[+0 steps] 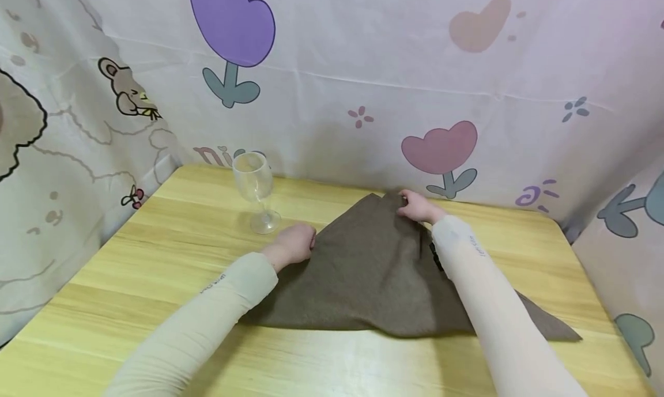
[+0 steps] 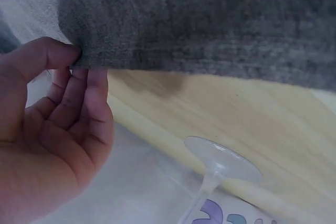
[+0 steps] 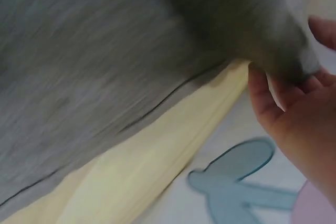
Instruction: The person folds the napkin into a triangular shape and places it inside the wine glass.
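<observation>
Head view: a yellowish wood-grain tabletop (image 1: 83, 305) spreads across the lower part of the scene, its streaks running roughly from side to side and a pale patch of glare lying near the front. White printed fabric (image 1: 332, 57) hangs behind the far edge and down both sides, like the walls of a booth. On the back stretch are a large purple tulip (image 1: 233, 25), a smaller pink tulip (image 1: 440, 149) and scattered small flowers; the left side carries a cartoon bear (image 1: 129, 91) and wavy outlines. Creases cross the hanging material, and a pinkish tint shows at upper right.

A brown cloth (image 1: 358, 276) lies over the middle of the tabletop in a rough triangle, its long edge toward the person and one tip stretching right, beyond the right sleeve (image 1: 487, 293). The left hand (image 1: 293, 242) pinches its left slanting edge between thumb and fingers. The right hand (image 1: 419, 207) grips the peak at the back, the fabric bunched between thumb and curled fingers.

A clear stemmed glass (image 1: 256, 184) stands upright near the left rear, just beyond the left hand and apart from the cloth.
</observation>
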A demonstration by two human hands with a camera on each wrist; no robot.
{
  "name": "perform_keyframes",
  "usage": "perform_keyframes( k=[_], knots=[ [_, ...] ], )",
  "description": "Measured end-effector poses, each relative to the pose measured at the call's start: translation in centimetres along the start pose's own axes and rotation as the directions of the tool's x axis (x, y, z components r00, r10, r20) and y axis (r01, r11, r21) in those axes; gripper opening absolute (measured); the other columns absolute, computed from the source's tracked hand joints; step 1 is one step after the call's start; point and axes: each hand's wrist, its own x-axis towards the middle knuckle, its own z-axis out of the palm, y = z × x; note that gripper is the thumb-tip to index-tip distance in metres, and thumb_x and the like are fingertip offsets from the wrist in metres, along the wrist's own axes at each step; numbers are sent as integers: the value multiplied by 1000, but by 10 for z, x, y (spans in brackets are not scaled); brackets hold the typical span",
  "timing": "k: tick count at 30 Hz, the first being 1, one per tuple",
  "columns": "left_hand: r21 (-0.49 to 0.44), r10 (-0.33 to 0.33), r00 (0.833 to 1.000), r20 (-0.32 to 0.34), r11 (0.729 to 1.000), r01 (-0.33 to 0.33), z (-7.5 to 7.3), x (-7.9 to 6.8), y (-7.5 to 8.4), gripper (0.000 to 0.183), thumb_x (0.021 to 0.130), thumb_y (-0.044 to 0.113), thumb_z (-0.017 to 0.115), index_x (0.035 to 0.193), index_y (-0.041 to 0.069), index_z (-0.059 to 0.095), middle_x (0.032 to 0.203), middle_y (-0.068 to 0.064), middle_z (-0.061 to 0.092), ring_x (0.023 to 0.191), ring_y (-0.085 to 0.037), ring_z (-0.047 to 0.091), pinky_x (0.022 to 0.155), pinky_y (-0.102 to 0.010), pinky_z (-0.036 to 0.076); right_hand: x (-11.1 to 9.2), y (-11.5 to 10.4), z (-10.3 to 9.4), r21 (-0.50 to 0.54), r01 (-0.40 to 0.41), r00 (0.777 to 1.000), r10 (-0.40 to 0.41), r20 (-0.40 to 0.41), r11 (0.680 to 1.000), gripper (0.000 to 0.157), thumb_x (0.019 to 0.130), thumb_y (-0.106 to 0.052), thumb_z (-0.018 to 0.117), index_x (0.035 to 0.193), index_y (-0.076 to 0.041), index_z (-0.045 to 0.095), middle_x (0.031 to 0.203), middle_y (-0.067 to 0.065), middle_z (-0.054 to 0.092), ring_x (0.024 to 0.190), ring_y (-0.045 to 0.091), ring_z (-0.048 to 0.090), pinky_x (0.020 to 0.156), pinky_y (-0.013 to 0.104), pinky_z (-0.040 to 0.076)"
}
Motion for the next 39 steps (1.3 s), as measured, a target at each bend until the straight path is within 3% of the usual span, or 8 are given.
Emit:
perform_keyframes(
  k=[4, 8, 16, 22, 27, 32, 36, 39],
  knots=[
    [35, -7, 998, 59, 999, 5, -5, -1, 0, 12, 78, 0, 61, 74, 7, 52, 71, -2, 53, 64, -16, 47, 57, -28, 41, -17, 16, -9, 87, 19, 997, -25, 70, 996, 38, 82, -1, 57, 116, 15, 49, 92, 17, 60, 77, 20, 55, 70, 30, 47],
    [86, -47, 991, 127, 996, 36, -6, 0, 0, 13, 81, 7, 61, 94, 3, 58, 84, -6, 61, 70, -18, 51, 62, -35, 47, -30, 20, -16, 127, 67, 993, -79, 89, 990, 23, 82, -3, 63, 101, 8, 56, 69, -3, 47, 64, 7, 40, 63, 23, 36],
    [112, -76, 992, 104, 992, 64, -5, -3, 1, 14, 86, 13, 53, 92, 3, 61, 88, -9, 64, 74, -19, 55, 65, -40, 50, -22, 8, -11, 181, 286, 958, -275, -84, 941, 10, 86, -14, 63, 91, -6, 65, 73, 1, 56, 66, 12, 48, 61, 26, 39],
    [47, -32, 997, 77, 998, 28, -8, -7, -2, 7, 78, 4, 53, 81, 5, 60, 79, -7, 62, 69, -19, 51, 63, -34, 46, -16, -2, 7, 36, 155, 964, -144, -224, 987, 21, 88, -4, 59, 106, 6, 61, 89, 19, 60, 83, 29, 54, 77, 38, 43],
    [59, -45, 996, 79, 997, 41, -5, -9, -6, 3, 78, 3, 55, 79, 2, 58, 78, -8, 60, 69, -19, 51, 66, -35, 48, -21, 0, 14, -21, 46, 995, -47, -87, 999, 35, 92, -11, 55, 120, 10, 51, 105, 26, 60, 95, 34, 57, 86, 45, 45],
    [48, -39, 998, 57, 998, 37, -4, -5, -9, 6, 78, 2, 56, 72, 3, 55, 73, -7, 57, 65, -19, 50, 61, -32, 46, -30, 9, 5, -3, 14, 1000, -14, 13, 1000, 36, 90, -10, 57, 119, 11, 50, 98, 23, 58, 87, 28, 55, 78, 39, 45],
    [48, -40, 996, 75, 998, 37, -4, -3, -10, 9, 78, 1, 55, 70, 5, 54, 72, -6, 56, 64, -18, 49, 59, -30, 45, -41, 15, -5, 26, -12, 993, 9, 122, 1000, 38, 88, -16, 61, 115, 9, 52, 88, 11, 57, 75, 17, 51, 70, 31, 44],
    [46, -54, 994, 90, 998, 50, -5, -4, -10, 9, 78, 1, 55, 70, 5, 54, 72, -6, 55, 65, -18, 50, 59, -30, 46, -52, 22, -11, 35, -51, 964, 40, 264, 998, 27, 86, -19, 63, 96, 4, 54, 72, 1, 48, 61, 10, 41, 58, 24, 39]
  ],
)
